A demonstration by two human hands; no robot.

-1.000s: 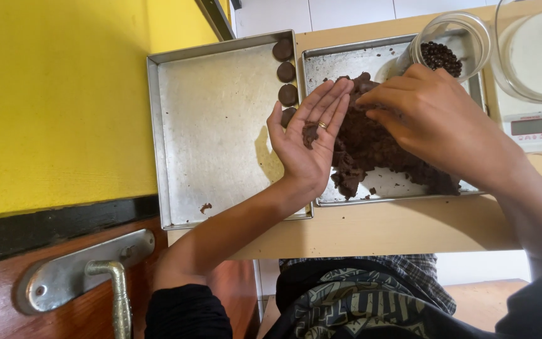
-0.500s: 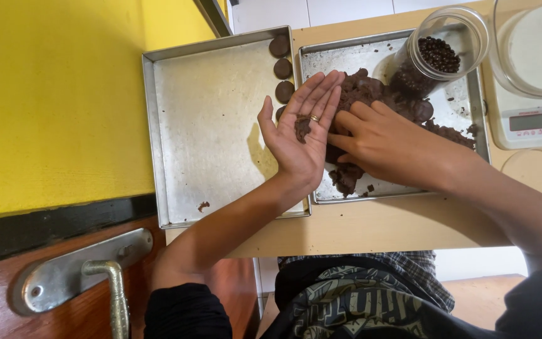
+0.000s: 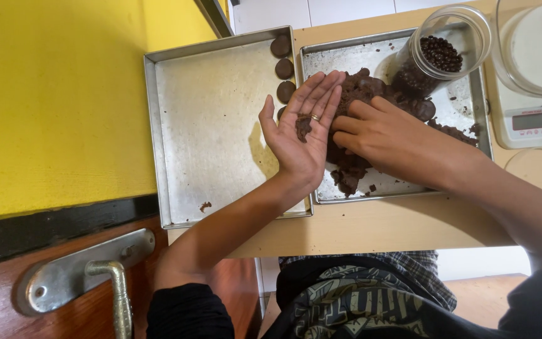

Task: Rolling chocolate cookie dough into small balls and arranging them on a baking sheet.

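While the dough is being worked, findings are taken relative to the right-hand tray (image 3: 465, 119):

Dough mass: the chocolate dough (image 3: 359, 125) lies heaped in the tray's middle and left part, with crumbs scattered toward its far right corner.
Left hand: the left hand (image 3: 302, 135) is held palm up and spread flat over the tray's left edge, a small dough lump (image 3: 303, 125) resting loose on the palm; nothing is pinched.
Right hand: the right hand (image 3: 384, 135) is pressed down on the mass, fingers curled into it.
Handling: judged soft, crumbly and sticky, light in small portions; best pinched off at the heap's edge and cupped, not squeezed.
Formed pieces: dough discs (image 3: 283, 68) sit in a row just left of the tray, inside the neighbouring empty tray (image 3: 208, 132).
Jar: a clear jar of chocolate chips (image 3: 440, 56) lies tilted on the tray's far side.
Scale: a white kitchen scale (image 3: 531, 81) stands just right of it.
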